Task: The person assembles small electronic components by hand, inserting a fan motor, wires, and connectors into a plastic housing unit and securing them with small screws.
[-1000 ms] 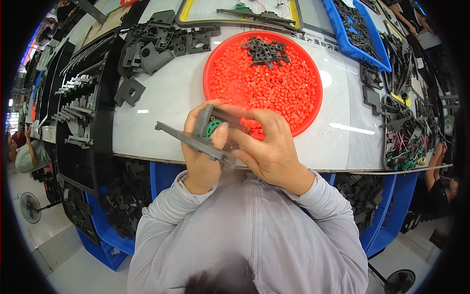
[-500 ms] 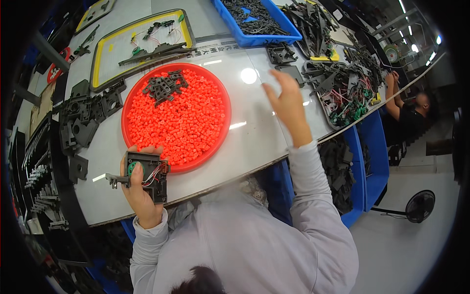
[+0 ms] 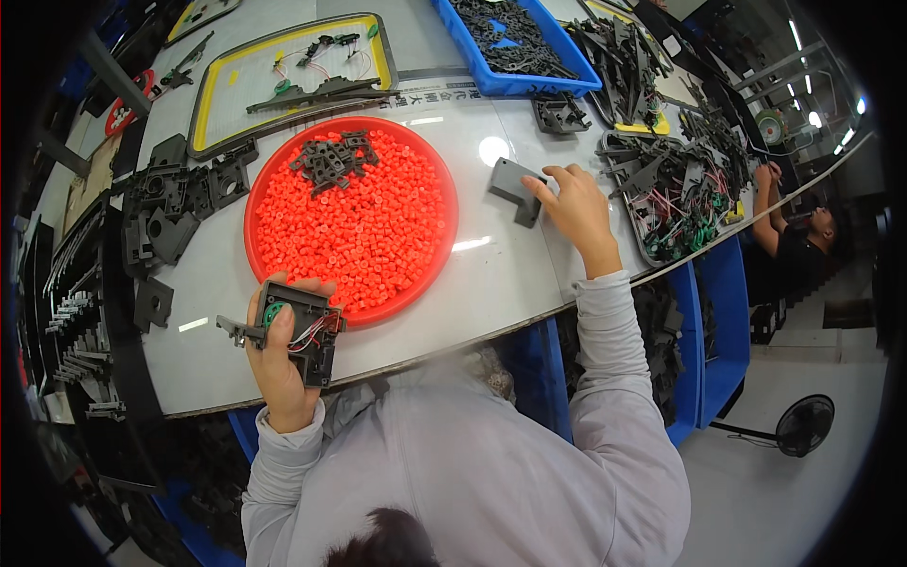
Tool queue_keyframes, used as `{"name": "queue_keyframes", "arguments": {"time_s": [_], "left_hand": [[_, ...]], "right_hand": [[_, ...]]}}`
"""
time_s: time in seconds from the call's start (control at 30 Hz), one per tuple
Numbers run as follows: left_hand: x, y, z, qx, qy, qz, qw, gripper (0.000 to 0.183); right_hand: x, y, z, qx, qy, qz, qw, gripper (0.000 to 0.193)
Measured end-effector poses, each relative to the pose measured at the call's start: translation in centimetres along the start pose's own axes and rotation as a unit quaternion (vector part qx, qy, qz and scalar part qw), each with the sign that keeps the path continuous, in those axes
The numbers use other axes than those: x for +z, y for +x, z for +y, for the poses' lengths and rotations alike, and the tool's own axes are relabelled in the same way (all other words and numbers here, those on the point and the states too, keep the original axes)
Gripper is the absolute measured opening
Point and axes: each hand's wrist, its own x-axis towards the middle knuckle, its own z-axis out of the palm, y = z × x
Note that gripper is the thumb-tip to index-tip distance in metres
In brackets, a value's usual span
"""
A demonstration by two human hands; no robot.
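The left hand [image 3: 281, 364] is closed around a dark grey square plastic housing [image 3: 300, 326] with a green round part and red and white wires showing inside it; it holds the piece just above the near edge of the pale grey worktable [image 3: 491, 283], overlapping the near rim of a large round red tray [image 3: 351, 219]. That tray is filled with small orange-red plastic pellets, and a little heap of dark grey moulded brackets [image 3: 331, 159] lies on them toward the far side.

The right hand [image 3: 576, 210] reaches out across the table, fingers curled on the edge of a flat dark grey plastic plate [image 3: 515, 187] that rests on the table surface, just right of the red tray — thumb and fingers pinch its near corner.

To the left of the red tray a cluster of dark grey plastic housings [image 3: 175, 210] sits on the table, with rows of black parts beyond them at the table's left rim. Behind the red tray stands a shallow yellow-rimmed rectangular tray [image 3: 288, 76] holding a long dark bar and a few wired pieces. Further right, a blue rectangular plastic bin [image 3: 515, 47] is heaped with small dark grey parts. Right of the reaching hand, a pile of grey frames tangled with red and green wires [image 3: 680, 194] covers the table's edge.

A white label with dark print [image 3: 425, 94] lies flat between the red tray and the blue bin. Another person in a dark top [image 3: 798, 222] sits at the far right.
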Motion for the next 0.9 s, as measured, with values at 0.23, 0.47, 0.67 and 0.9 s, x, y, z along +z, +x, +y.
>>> {"name": "queue_keyframes", "arguments": {"time_s": [0.23, 0.47, 0.67, 0.9], "left_hand": [[0.9, 0.2, 0.0, -0.035, -0.040, 0.009, 0.999, 0.035], [0.3, 0.2, -0.9, -0.074, -0.123, -0.016, 0.990, 0.034], [-0.3, 0.1, -0.9, -0.078, -0.150, -0.016, 0.985, 0.034], [-1.0, 0.2, -1.4, -0.029, -0.207, -0.087, 0.974, 0.060]], "right_hand": [[1.0, -0.8, -2.7, -0.146, 0.153, 0.034, 0.977, 0.053], [2.2, -1.4, -6.3, -0.036, 0.083, -0.004, 0.996, 0.051], [3.0, 0.3, -7.1, -0.012, 0.046, 0.006, 0.999, 0.051], [-2.2, -1.7, -5.8, -0.036, 0.490, 0.075, 0.868, 0.050]]}}
